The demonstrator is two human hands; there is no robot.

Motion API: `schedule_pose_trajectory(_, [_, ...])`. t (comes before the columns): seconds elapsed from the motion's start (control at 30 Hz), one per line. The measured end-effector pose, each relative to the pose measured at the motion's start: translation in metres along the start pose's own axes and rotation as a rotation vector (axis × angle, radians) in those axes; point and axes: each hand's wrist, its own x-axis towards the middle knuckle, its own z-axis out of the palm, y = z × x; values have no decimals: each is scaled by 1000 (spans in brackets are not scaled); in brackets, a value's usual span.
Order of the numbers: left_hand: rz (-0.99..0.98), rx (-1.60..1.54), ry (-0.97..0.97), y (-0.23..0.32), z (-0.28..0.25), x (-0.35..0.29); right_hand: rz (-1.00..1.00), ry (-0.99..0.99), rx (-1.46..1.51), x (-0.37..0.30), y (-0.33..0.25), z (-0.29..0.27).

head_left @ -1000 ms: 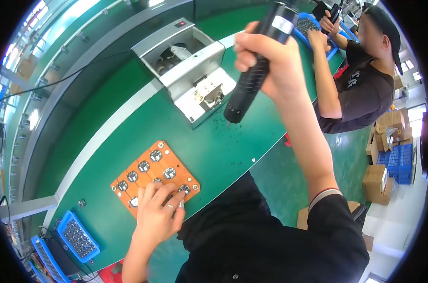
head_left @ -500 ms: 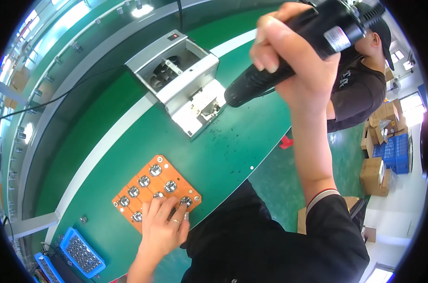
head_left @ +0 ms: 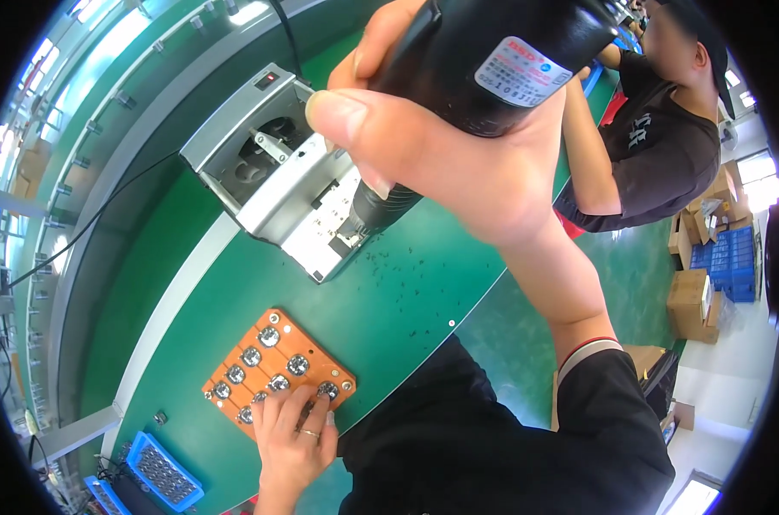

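My right hand (head_left: 466, 163) is wrapped round a black electric screwdriver (head_left: 441, 60), raised close to the camera. The screwdriver's lower end reaches the front plate of a silver screw feeder (head_left: 265, 210); my hand and the tool hide part of it, and the bit itself is hard to make out. Lower left, an orange fixture (head_left: 322, 367) lies on the green table, holding several round metallic parts (head_left: 297, 365) in its recesses. My left hand (head_left: 290, 446), a ring on one finger, rests spread over the fixture's near edge, its fingertips touching around the near parts and covering some.
Small dark screws (head_left: 398, 266) lie scattered on the green table (head_left: 363, 313). A blue tray (head_left: 179, 463) full of small metal parts stands lower left, near one loose part (head_left: 160, 418). A co-worker (head_left: 664, 146) is at the right. Cartons (head_left: 691, 300) and blue crates (head_left: 726, 262) stand behind.
My right hand has brought the screwdriver left and down, its lower end now over the feeder's front plate. My left hand stays on the fixture. The whole view has shifted slightly.
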Motion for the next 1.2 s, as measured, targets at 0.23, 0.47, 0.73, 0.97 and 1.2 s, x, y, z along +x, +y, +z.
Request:
schedule_pose_trajectory(0.23, [-23, -19, -2, 2, 0, 3, -51, -4, -4, -5, 3, -6])
schedule_pose_trajectory(0.47, [-47, -32, 4, 4, -1, 4, -103, -25, -5, -10, 6, -1])
schedule_pose_trajectory(0.73, [-54, -41, 4, 3, -1, 3, -168, -58, -7, -9, 10, 4])
schedule_pose_trajectory(0.97, [-48, -46, 11, 2, 0, 5, -227, -86, -17, -2, 17, 10])
schedule_pose_trajectory(1.2, [-46, -51, 14, 2, 0, 6, -285, -110, -28, 0, 20, 14])
